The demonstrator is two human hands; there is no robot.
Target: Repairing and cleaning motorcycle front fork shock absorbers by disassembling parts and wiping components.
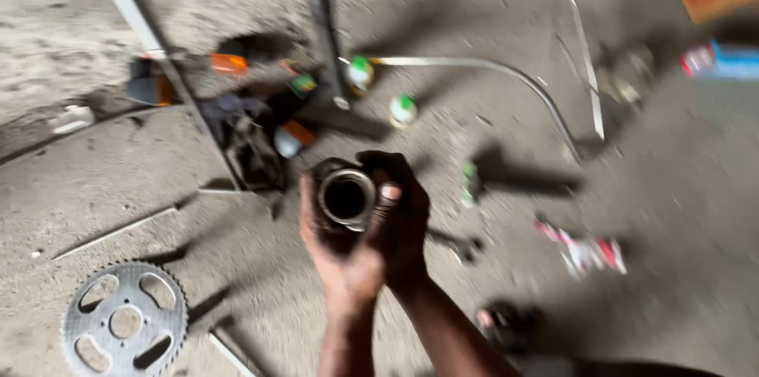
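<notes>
Both hands, left hand (336, 254) and right hand (403, 219), clasp a short metal cylinder (346, 197), its dark open bore pointing up at the camera.

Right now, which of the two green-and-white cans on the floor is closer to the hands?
The right-hand can. It lies just above the hands holding the metal cylinder; the other can sits farther up, beside the dark bar.

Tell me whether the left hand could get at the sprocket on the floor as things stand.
Probably not at once: the left hand and right hand both clasp the metal cylinder. The floor towards the sprocket looks unobstructed.
</notes>
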